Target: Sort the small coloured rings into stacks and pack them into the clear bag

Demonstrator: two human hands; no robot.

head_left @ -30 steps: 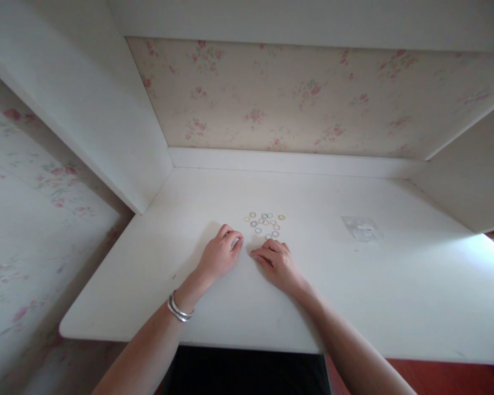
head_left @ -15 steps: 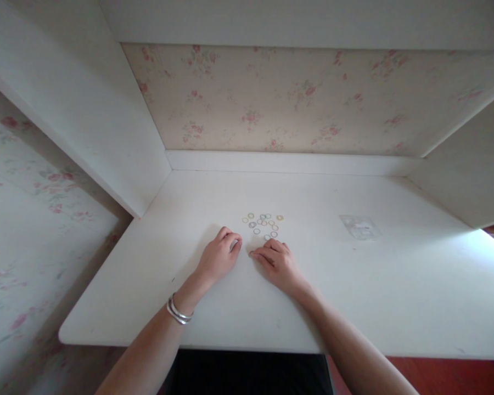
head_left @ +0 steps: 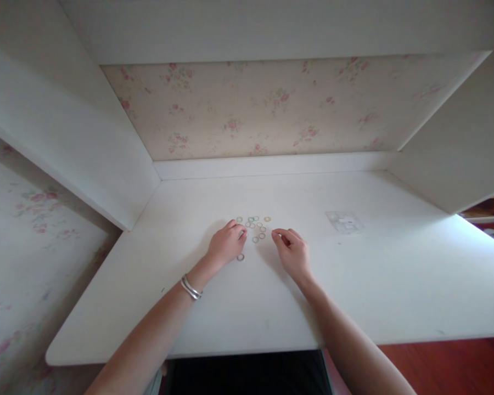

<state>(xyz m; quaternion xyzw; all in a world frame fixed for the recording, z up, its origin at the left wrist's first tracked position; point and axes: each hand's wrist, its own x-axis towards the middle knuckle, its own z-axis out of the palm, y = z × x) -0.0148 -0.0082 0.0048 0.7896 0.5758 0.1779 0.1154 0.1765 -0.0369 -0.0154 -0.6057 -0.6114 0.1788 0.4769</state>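
Note:
Several thin coloured rings (head_left: 259,225) lie in a loose cluster on the white table. One darker ring (head_left: 240,257) is apart from them, nearer to me, just below my left hand. My left hand (head_left: 227,242) has its fingers curled together at the left edge of the cluster, covering part of it; whatever is under the fingertips is hidden. To the right of the rings, my right hand (head_left: 292,251) is closed in a pinch with thumb and forefinger together, its shadow falling beside it. I cannot make out anything between those fingers.
A clear, flat plastic packet (head_left: 344,222) lies on the white table (head_left: 395,274) to the right. White panels (head_left: 107,126) stand at the left and right sides, with a low ledge (head_left: 271,163) along the back. A small dark mark (head_left: 162,289) shows at left.
My right hand has moved right, away from a ring by its fingertips that now lies apart. My left hand has reached to the cluster's left edge. The view has shifted and tilted slightly.

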